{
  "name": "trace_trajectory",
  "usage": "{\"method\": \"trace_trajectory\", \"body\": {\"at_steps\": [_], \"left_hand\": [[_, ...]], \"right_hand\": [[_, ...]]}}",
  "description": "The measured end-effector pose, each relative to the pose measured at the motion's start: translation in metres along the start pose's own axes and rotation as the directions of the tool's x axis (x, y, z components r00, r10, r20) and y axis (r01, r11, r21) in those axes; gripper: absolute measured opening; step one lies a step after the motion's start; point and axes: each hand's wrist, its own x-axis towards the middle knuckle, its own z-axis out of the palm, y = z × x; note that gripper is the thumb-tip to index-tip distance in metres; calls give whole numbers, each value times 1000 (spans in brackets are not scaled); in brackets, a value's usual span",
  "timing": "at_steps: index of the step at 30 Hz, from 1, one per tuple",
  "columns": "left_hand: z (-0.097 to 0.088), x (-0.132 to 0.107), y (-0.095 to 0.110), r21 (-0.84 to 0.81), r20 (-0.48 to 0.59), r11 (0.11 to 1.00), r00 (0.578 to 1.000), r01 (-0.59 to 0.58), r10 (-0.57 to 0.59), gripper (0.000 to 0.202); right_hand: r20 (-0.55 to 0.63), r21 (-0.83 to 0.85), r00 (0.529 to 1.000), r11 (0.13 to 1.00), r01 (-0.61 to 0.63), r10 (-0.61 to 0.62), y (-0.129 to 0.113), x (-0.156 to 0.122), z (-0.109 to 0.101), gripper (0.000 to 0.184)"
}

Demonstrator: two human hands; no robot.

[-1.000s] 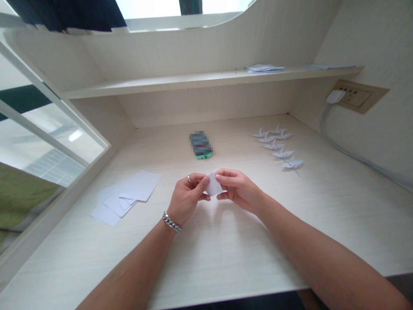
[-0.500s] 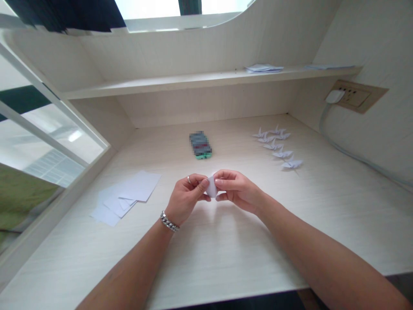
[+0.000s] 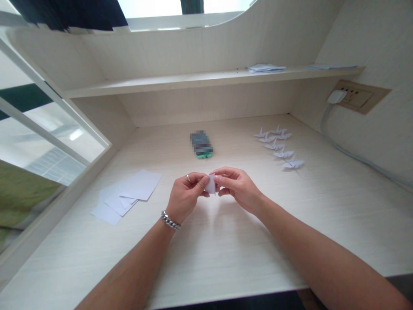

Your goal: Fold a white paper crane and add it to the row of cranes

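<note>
Both my hands meet over the middle of the pale wooden desk point(image 3: 226, 241), pinching one small folded piece of white paper point(image 3: 211, 185). My left hand point(image 3: 186, 196), with a ring and a metal bracelet, grips its left side between thumb and fingers. On the right side, my right hand point(image 3: 238, 187) pinches it with fingers curled. Only a small part of the paper shows between the fingertips.
A loose pile of white paper sheets point(image 3: 127, 193) lies to the left. Several folded paper cranes point(image 3: 277, 146) sit in a row at the back right. A blurred phone point(image 3: 200, 144) lies behind my hands. A shelf point(image 3: 193, 79) holds papers; a wall socket point(image 3: 355, 97) and cable are at right.
The paper has been folded smaller between my fingers, and my hands have drawn closer together. Less of the paper shows now.
</note>
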Motion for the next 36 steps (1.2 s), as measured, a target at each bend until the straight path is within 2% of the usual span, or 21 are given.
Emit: {"method": "trace_trajectory", "body": {"at_steps": [9,14,22,36], "left_hand": [[0,0,0,60,-38,998,999,-16,19,27],[1,1,-3,-39,-42,998,998,54,-56,29],[5,1,-3,-238,-15,963,991,124,-131,31],[3,0,-2,-263,40,954,990,143,-137,28]], "right_hand": [[-79,-126,994,990,68,-79,-1,1,1,25],[-24,-102,999,994,27,-30,2,2,-2,25],[-10,-65,1000,998,-14,14,4,2,1,26],[77,-18,995,998,-68,69,2,0,0,24]]}}
